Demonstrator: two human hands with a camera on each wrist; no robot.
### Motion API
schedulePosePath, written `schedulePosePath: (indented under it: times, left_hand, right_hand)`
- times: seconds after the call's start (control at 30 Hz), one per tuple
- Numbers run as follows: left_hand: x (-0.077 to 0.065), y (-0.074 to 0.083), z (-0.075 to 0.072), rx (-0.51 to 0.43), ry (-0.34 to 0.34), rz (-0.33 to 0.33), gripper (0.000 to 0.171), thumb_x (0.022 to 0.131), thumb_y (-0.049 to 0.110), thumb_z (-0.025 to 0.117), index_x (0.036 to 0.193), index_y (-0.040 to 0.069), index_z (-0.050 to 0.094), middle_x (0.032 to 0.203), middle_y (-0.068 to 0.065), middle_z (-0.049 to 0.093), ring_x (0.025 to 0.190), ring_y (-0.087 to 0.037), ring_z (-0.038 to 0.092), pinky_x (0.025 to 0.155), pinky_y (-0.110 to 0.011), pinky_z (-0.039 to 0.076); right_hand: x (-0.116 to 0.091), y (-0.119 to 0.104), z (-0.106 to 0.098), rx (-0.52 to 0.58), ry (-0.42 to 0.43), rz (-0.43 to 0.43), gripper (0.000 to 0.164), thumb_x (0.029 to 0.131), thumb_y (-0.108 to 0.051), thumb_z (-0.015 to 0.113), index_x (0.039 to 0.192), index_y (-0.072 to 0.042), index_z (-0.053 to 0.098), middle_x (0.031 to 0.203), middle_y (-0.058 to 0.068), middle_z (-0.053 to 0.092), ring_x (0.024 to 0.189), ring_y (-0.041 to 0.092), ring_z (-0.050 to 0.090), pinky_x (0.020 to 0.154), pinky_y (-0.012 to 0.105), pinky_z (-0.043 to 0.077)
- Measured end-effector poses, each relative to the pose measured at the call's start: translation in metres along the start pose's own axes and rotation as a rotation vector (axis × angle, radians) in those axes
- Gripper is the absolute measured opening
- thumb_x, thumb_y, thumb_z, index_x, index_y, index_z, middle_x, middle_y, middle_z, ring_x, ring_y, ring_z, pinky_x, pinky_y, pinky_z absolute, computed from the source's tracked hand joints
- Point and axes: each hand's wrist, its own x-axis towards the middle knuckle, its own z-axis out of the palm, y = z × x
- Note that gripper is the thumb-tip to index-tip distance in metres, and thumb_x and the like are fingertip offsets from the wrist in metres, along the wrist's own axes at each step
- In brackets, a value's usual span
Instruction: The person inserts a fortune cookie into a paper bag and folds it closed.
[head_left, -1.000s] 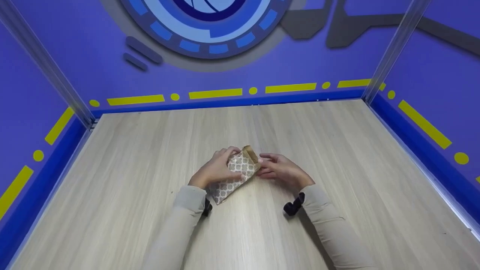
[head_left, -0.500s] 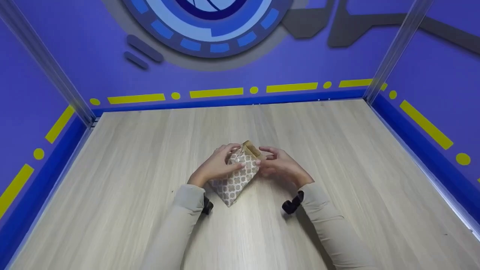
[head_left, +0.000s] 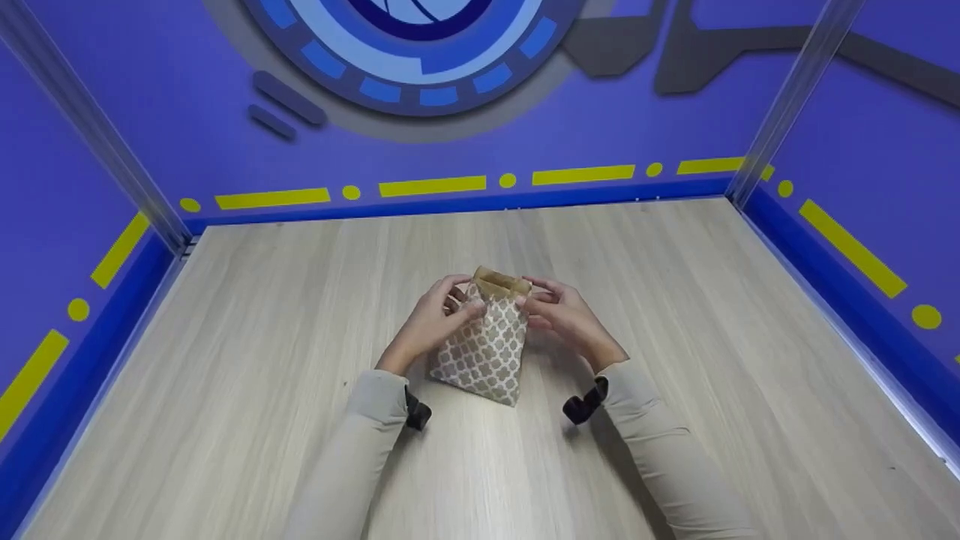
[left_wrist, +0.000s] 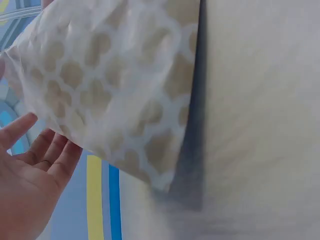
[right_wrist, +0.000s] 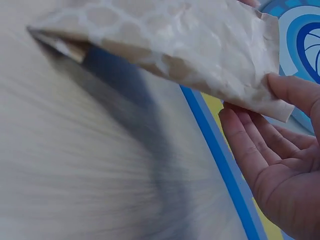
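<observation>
A small paper bag [head_left: 487, 349], brown with a white lattice print, is held tilted between both hands in the head view. Its plain brown mouth [head_left: 501, 283] faces away from me and gapes a little. At the upper left edge my left hand [head_left: 433, 319] pinches it, thumb in front. My right hand [head_left: 568, 319] pinches the upper right edge near the mouth. The right wrist view has the thumb and fingers of the right hand [right_wrist: 280, 160] on either side of the bag [right_wrist: 165, 45]. What lies inside the bag is hidden.
A pale wood-grain table [head_left: 300, 300] spreads beneath the hands. Purple-blue panels [head_left: 450, 161] with yellow markings wall it in at the back and both sides. Metal posts [head_left: 787, 105] stand at the back corners.
The bag has turned from leaning right to nearly facing me, its mouth now pointing away and its bottom swung rightward. Both hands have shifted slightly farther from me with it.
</observation>
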Motion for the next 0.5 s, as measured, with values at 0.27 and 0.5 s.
schedulePosePath:
  times: [0.27,0.5]
  left_hand:
    - [0.000,0.007,0.004,-0.097,0.107,-0.008,0.044,0.090,0.028,0.068,0.127,0.007,0.054,0.102,-0.008,0.059,0.091,-0.019,0.057,0.079,-0.030,0.049]
    - [-0.002,0.011,0.004,-0.230,0.130,-0.046,0.041,0.087,0.026,0.072,0.119,0.004,0.057,0.109,-0.013,0.059,0.096,-0.022,0.057,0.083,-0.032,0.048]
  right_hand:
    - [0.000,-0.009,0.001,-0.012,0.026,-0.033,0.065,0.090,-0.024,0.068,0.144,-0.006,0.038,0.132,0.020,0.055,0.116,0.025,0.059,0.100,0.040,0.047]
    - [-0.002,-0.013,0.002,0.028,0.018,-0.087,0.055,0.091,-0.019,0.066,0.140,-0.006,0.044,0.126,0.016,0.058,0.106,0.016,0.061,0.097,0.035,0.048]
